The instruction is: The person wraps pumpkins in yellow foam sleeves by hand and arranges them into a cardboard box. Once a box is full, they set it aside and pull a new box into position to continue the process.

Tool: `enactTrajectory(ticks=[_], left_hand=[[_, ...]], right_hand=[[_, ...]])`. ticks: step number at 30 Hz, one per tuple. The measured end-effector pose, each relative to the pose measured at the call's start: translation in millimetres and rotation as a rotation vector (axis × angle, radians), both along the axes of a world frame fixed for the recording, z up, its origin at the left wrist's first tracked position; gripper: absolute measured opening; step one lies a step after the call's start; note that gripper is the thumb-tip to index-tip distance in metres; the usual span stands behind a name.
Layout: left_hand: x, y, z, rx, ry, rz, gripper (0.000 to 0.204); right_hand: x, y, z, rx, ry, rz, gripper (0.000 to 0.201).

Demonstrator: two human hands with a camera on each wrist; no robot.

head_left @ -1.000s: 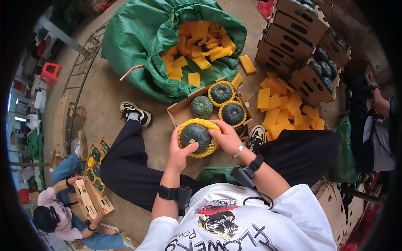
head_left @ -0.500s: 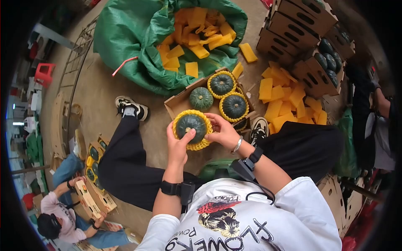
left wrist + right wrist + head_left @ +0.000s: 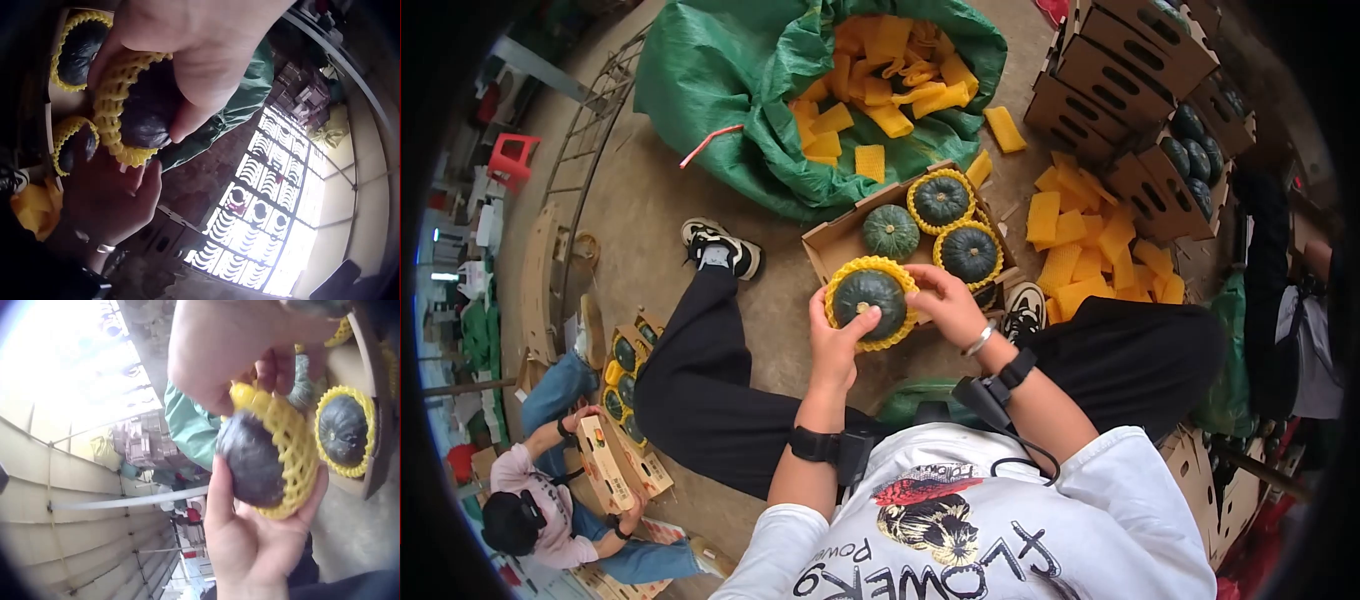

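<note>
A dark green pumpkin sits in a yellow foam net that rings its sides and leaves the stem face bare. My left hand holds the pumpkin from the left and beneath, thumb across its face near the stem. On the other side my right hand pinches the net's edge, its fingers curled at the rim in the right wrist view. Just beyond is a cardboard box with a bare pumpkin and netted pumpkins, one netted pumpkin at the back and another nearer.
Behind the box lies a large green sack full of yellow foam nets. More loose nets are heaped on the floor at right, near stacked cartons of pumpkins. Another person handles a carton at lower left.
The net, pulled wide toward the right at first, now fits as a more even ring around the pumpkin. My right fingers have shifted along its edge; my left hand keeps its hold.
</note>
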State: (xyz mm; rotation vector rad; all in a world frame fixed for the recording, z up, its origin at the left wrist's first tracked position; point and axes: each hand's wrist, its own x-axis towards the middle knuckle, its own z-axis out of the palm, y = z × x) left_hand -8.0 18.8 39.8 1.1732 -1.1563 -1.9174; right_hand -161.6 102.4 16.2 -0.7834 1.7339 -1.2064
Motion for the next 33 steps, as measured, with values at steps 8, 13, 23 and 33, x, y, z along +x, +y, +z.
enactTrajectory(ticks=[8, 13, 23, 33], left_hand=[[8, 8, 17, -0.814, -0.682, -0.407, 0.094], [21, -35, -3, -0.805, -0.645, -0.674, 0.087], [-48, -127, -73, -0.843, -0.939, -0.478, 0.079], [-45, -104, -92, -1.230, -1.066, -0.478, 0.079]], right_hand=[[24, -11, -43, -0.234, -1.524, -0.133, 0.050], [43, -32, -45, 0.011, -1.078, -0.097, 0.038], [24, -81, -31, 0.500, 0.885, 0.735, 0.055], [24, -57, -68, 0.101, 0.848, 0.718, 0.072]])
